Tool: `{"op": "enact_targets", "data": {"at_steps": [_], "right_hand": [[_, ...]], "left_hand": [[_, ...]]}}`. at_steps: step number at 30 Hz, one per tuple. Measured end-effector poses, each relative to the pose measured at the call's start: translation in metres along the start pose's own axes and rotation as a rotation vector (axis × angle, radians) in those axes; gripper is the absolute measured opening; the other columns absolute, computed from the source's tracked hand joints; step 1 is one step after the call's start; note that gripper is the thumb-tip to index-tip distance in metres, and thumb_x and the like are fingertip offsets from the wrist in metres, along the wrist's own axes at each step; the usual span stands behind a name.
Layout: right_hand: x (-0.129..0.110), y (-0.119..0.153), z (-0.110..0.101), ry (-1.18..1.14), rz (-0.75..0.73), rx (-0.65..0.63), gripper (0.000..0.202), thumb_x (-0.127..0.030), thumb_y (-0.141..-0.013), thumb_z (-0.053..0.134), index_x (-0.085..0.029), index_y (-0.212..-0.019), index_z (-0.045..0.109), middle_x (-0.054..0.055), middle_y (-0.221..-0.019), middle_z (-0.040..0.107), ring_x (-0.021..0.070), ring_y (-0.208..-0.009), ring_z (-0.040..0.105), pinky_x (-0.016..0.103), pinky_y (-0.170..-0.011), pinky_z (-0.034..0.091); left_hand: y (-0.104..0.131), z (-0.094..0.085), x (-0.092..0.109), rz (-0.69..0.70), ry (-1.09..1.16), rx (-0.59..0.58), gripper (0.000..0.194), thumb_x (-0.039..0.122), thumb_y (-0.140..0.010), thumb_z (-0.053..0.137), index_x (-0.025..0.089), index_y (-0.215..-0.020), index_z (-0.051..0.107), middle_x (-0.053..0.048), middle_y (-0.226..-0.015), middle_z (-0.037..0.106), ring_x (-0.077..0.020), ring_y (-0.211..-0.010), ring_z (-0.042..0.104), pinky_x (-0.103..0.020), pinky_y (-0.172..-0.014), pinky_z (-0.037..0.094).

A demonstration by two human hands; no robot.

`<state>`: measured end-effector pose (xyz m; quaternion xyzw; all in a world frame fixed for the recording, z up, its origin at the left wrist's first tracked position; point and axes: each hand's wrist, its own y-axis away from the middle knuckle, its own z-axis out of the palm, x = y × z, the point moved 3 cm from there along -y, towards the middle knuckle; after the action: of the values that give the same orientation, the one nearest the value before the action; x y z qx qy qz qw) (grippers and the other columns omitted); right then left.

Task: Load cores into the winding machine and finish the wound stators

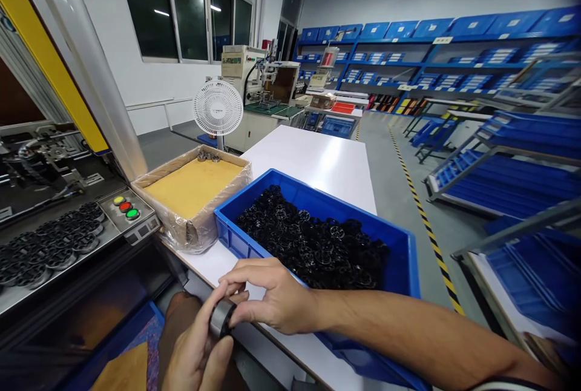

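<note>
From the head camera, the left hand (193, 345) holds a dark grey ring (220, 318) between fingers and thumb, and the right hand (275, 297) pinches the same ring from its other side; it is near the front edge of the white table (318, 152), where a blue bin (403, 258) of black parts (308, 243) stands just beside a plastic-lined carton (170, 215)

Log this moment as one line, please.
left hand: holding dark round part | right hand: touching it | blue bin: holds black parts

Grey ring (220, 318), blue bin (402, 258), black-and-yellow striped tape (425, 219)
</note>
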<state>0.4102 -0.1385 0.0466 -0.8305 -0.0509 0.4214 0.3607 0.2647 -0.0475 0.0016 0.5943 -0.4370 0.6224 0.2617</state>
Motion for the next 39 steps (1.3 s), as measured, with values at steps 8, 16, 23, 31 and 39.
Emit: {"op": "enact_targets", "data": {"at_steps": [8,16,23,31,39], "right_hand": [[0.003,-0.015,-0.036,0.279,-0.007,0.111,0.042,-0.047,-0.091,0.064,-0.008,-0.105,0.068,0.011,-0.087,0.072,0.0169,-0.078,0.065,0.029,-0.074,0.056],[0.003,-0.010,-0.037,0.475,-0.157,0.031,0.038,-0.042,-0.101,0.048,-0.009,-0.110,0.064,0.012,-0.087,0.071,0.0193,-0.079,0.066,0.032,-0.071,0.056],[0.027,-0.003,-0.027,0.552,-0.067,-0.204,0.029,-0.028,-0.090,0.067,-0.010,-0.113,0.063,0.014,-0.096,0.070,0.0229,-0.088,0.066,0.035,-0.079,0.057],[0.008,0.001,-0.012,0.296,-0.111,-0.219,0.020,-0.017,-0.093,0.059,-0.011,-0.111,0.066,0.011,-0.092,0.067,0.0184,-0.085,0.061,0.031,-0.078,0.055],[-0.008,0.001,-0.004,0.240,-0.110,-0.216,0.021,-0.024,-0.094,0.062,-0.009,-0.108,0.067,0.012,-0.088,0.069,0.0186,-0.080,0.063,0.030,-0.073,0.056]], "left_hand": [[-0.063,-0.007,-0.058,0.339,-0.724,-0.166,0.057,0.028,-0.101,0.037,0.021,-0.156,0.022,-0.015,-0.159,0.038,-0.0268,-0.146,0.038,-0.046,-0.117,0.036],[-0.080,0.020,-0.157,0.261,-0.715,-0.249,0.052,0.038,-0.094,0.053,0.019,-0.141,0.047,-0.021,-0.151,0.048,-0.0379,-0.143,0.040,-0.067,-0.112,0.032],[-0.090,0.007,-0.125,0.145,-0.398,-0.118,0.030,0.041,-0.094,0.057,0.017,-0.111,0.060,-0.009,-0.100,0.074,-0.0237,-0.093,0.072,-0.044,-0.084,0.058],[-0.044,-0.014,-0.029,0.263,-0.157,-0.128,0.030,0.043,-0.087,0.068,0.025,-0.110,0.063,-0.006,-0.106,0.078,-0.0206,-0.096,0.075,-0.025,-0.082,0.059],[-0.031,-0.019,-0.008,0.550,-0.340,-0.044,0.029,0.025,-0.090,0.066,0.028,-0.120,0.068,-0.002,-0.110,0.079,-0.0137,-0.099,0.075,-0.017,-0.091,0.055]]}}
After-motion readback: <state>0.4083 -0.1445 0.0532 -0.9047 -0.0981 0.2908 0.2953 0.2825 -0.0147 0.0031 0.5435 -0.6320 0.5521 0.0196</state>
